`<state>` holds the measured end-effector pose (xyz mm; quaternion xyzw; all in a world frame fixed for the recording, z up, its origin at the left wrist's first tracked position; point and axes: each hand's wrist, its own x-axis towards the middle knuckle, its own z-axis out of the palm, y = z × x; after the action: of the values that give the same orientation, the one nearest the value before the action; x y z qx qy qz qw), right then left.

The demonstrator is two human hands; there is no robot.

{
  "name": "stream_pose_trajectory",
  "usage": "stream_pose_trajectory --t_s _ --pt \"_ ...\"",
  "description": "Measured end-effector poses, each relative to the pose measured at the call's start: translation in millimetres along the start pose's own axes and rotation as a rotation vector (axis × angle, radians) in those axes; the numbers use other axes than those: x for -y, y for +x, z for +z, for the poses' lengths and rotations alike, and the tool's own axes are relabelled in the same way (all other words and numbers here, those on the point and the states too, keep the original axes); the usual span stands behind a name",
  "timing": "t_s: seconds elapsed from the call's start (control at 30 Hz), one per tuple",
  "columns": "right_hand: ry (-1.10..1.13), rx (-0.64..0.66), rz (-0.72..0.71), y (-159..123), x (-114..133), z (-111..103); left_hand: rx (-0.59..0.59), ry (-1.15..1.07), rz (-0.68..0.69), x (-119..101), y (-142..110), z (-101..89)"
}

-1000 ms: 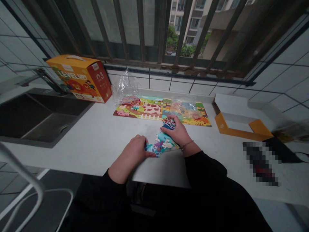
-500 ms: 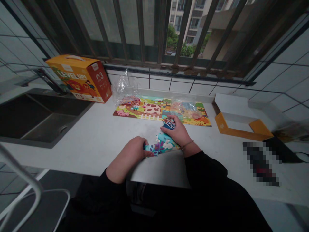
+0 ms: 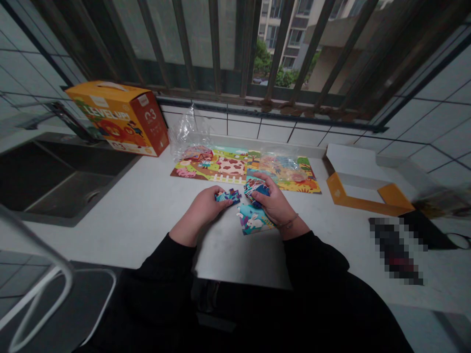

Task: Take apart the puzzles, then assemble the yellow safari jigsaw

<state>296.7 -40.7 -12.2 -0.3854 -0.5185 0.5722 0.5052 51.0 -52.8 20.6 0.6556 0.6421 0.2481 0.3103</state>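
Observation:
My left hand (image 3: 209, 205) is closed on a blue and purple puzzle piece (image 3: 228, 196), raised a little off the counter. In my right hand (image 3: 273, 200) are several puzzle pieces (image 3: 253, 191), with dark blue and reddish-brown showing; my thumb lies across them. Below my right hand a teal puzzle section with a white rabbit (image 3: 253, 220) lies on the white counter; my wrist hides its right end. Just beyond my hands are a farm picture with a cow (image 3: 231, 165) and a yellow animal picture (image 3: 309, 184), side by side.
An orange box (image 3: 117, 117) stands by the dark sink (image 3: 40, 181) at left. Clear plastic wrapping (image 3: 189, 127) is crumpled beside it, with more over the yellow picture. An opened white-and-orange box (image 3: 353, 196) and a pixelated dark object (image 3: 395, 250) lie at right.
My left hand has lifted the blue and purple piece away from the rabbit section and moved it up, towards the pictures. My right hand still holds its pieces, now turned slightly.

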Motion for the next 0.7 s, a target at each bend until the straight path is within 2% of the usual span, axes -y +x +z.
stream_pose_trajectory --t_s 0.07,0.23,0.4,0.5,0.57,0.7 --pt "0.018 0.015 0.01 -0.5 -0.1 0.6 0.033 -0.085 0.052 -0.3 14.6 7.2" --pt "0.002 -0.04 0.033 1.8 0.1 1.5 0.175 -0.34 0.152 -0.5 37.3 26.8" --pt "0.108 -0.095 0.069 3.5 -1.4 3.8 0.169 -0.32 0.206 -0.4 47.3 32.2" --pt "0.174 -0.142 0.092 3.6 -2.1 5.0 0.204 -0.361 0.248 1.2 48.0 31.2" --pt "0.176 -0.196 0.106 4.0 -1.7 4.5 0.258 -0.451 0.224 2.7 46.1 30.8" --pt "0.172 -0.325 0.111 6.1 0.6 0.7 0.398 -0.753 0.083 4.5 40.6 33.2"
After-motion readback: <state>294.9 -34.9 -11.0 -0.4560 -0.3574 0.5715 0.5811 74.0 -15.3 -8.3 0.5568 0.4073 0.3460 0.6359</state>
